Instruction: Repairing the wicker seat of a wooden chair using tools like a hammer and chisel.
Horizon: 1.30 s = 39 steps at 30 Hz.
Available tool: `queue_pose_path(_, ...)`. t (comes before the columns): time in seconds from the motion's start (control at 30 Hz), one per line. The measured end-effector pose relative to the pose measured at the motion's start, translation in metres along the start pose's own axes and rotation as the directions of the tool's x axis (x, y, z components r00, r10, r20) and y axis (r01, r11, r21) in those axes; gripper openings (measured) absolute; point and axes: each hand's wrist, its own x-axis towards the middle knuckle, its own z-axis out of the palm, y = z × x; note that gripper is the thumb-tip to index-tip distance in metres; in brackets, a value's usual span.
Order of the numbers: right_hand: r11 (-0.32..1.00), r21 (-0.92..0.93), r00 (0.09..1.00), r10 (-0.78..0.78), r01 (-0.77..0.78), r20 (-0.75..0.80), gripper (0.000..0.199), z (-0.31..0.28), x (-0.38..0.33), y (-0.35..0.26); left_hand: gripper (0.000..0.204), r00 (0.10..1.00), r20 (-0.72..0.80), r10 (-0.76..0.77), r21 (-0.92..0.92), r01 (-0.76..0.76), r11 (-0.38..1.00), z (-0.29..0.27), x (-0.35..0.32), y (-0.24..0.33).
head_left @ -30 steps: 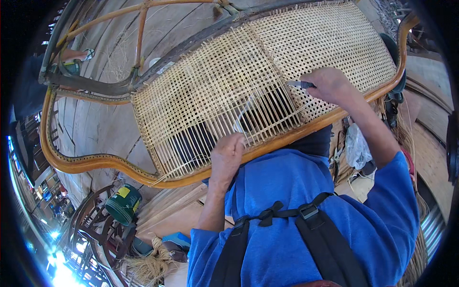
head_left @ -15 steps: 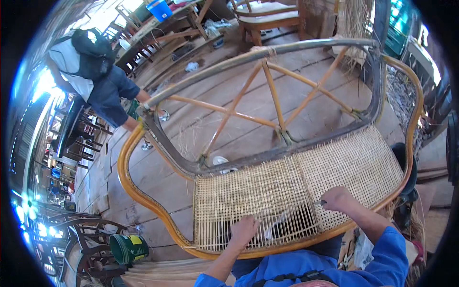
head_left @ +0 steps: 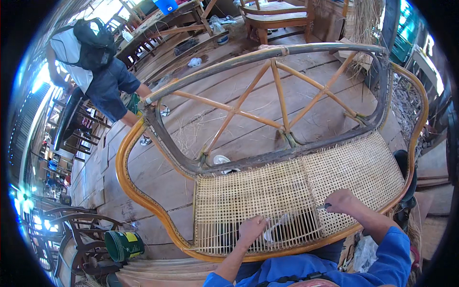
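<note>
A rattan settee frame (head_left: pixel 158 217) lies before me, with a cane-woven seat (head_left: pixel 356 165) on its near side. The right part of the weave is closely patterned; at the lower left, bare upright strands (head_left: pixel 299 222) show gaps. My left hand (head_left: pixel 252 229) is closed in a pinch over those strands; what its fingers hold is too small to make out. My right hand (head_left: pixel 342 201) is closed on a slim dark tool (head_left: pixel 324 206), whose tip points left over the seam between the two woven parts. Most of the tool is hidden in the fist.
A green bucket (head_left: pixel 125 245) stands at lower left beside dark wooden chairs (head_left: pixel 71 239). A person with a backpack (head_left: pixel 95 45) is at the far left, next to the frame. A wooden chair (head_left: pixel 277 19) stands at the back, and cane bundles (head_left: pixel 366 28) hang at the back right.
My left hand has moved slightly right and stays pinched. The right hand keeps its grip on the tool. The view has shifted a little, and the person at far left has turned slightly.
</note>
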Motion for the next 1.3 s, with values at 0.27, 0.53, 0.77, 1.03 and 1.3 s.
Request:
queue_pose_path(0.27,0.979,0.107,0.985,0.169,-0.172,0.036,0.029,0.035,0.013,0.027,0.047,0.978,0.196,-0.076,0.091,0.059,0.994,-0.006,0.012,0.015)
queue_pose_path(0.53,0.985,0.106,0.991,0.132,-0.133,0.013,0.035,-0.049,-0.038,0.013,0.043,0.987,0.145,-0.069,0.098,0.055,0.994,-0.014,0.016,0.011)
queue_pose_path(0.77,0.964,0.267,0.921,-0.089,-0.017,0.380,0.026,-0.021,-0.003,0.001,0.036,0.987,0.117,-0.106,-0.035,0.111,0.993,-0.010,0.009,0.015)
queue_pose_path(1.03,0.986,0.160,0.952,-0.091,0.046,0.292,0.030,-0.029,0.020,-0.019,0.037,0.986,0.149,-0.075,0.002,0.076,0.997,-0.012,0.013,0.012)
queue_pose_path(1.3,0.990,0.118,0.973,-0.100,0.076,0.209,0.039,-0.022,0.040,-0.027,0.035,0.970,0.211,-0.117,0.014,0.117,0.993,-0.012,0.015,0.010)
